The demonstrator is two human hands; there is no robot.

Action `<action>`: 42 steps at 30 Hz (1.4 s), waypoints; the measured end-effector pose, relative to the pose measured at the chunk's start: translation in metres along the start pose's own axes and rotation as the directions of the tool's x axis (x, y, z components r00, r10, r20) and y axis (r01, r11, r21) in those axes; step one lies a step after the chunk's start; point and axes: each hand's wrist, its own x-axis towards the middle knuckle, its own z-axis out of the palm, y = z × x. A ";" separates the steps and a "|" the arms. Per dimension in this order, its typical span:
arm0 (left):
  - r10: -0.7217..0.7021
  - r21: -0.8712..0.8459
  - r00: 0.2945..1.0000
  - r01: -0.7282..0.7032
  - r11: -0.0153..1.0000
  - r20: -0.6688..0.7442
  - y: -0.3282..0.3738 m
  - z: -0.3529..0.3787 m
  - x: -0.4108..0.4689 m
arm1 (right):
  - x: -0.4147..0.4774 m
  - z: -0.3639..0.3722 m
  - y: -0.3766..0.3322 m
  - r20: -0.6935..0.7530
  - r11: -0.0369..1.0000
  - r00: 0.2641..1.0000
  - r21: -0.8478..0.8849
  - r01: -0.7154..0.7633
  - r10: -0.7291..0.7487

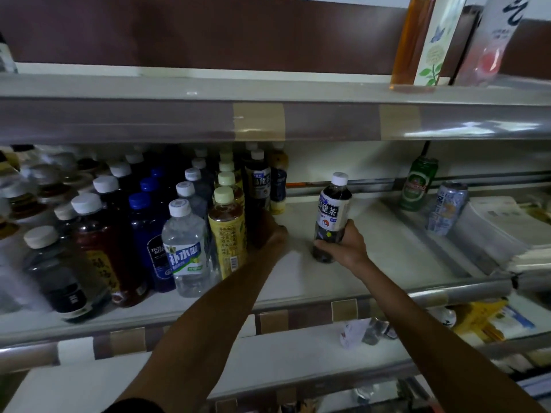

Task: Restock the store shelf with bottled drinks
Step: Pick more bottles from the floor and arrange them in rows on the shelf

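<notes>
Head view, middle shelf (387, 242). The left half is carrying packed rows of drinks: a clear water bottle (185, 248), a yellow-label tea bottle (227, 234) and a row of dark oolong bottles (258, 183) running to the far wall. The right half is lying open up to a green can (419, 183) and a pale can (446, 208). The dark tea bottle (331, 213) is standing upright, mid-shelf, apart from the rows. The right hand (343, 247) is wrapping its lower body. The left hand (272, 234) is lying against the row's near end, too blurred to tell its grip. Judged step: placement. The next move calls for sliding the bottle left, snug beside the row, then letting go.
</notes>
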 end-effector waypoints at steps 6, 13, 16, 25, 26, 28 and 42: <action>0.115 0.359 0.913 -0.267 0.894 0.392 0.005 -0.026 -0.032 | 0.015 0.015 -0.026 0.024 1.000 1.000 0.003 -0.015 0.015; 0.088 0.532 0.776 -0.505 0.680 0.624 -0.004 -0.061 -0.060 | 0.030 0.044 -0.064 0.155 0.998 0.986 0.010 0.058 -0.059; 0.091 0.492 0.700 -0.583 0.647 0.708 -0.014 -0.069 -0.060 | 0.032 0.064 -0.076 0.174 0.996 0.981 -0.019 0.084 -0.079; 0.055 0.390 0.520 -0.702 0.596 0.852 -0.014 -0.090 -0.065 | 0.033 0.104 -0.080 0.174 0.995 0.980 0.056 0.086 -0.095; 0.060 0.384 0.514 -0.707 0.593 0.855 -0.015 -0.089 -0.064 | 0.034 0.107 -0.078 0.181 0.995 0.979 0.059 0.082 -0.091; 0.060 0.371 0.499 -0.714 0.594 0.864 -0.017 -0.088 -0.062 | 0.036 0.112 -0.074 0.188 0.996 0.979 0.055 0.076 -0.085; 0.054 0.357 0.452 -0.766 0.534 0.890 -0.003 -0.087 -0.062 | 0.033 0.128 -0.081 0.153 0.985 0.981 -0.105 0.140 -0.123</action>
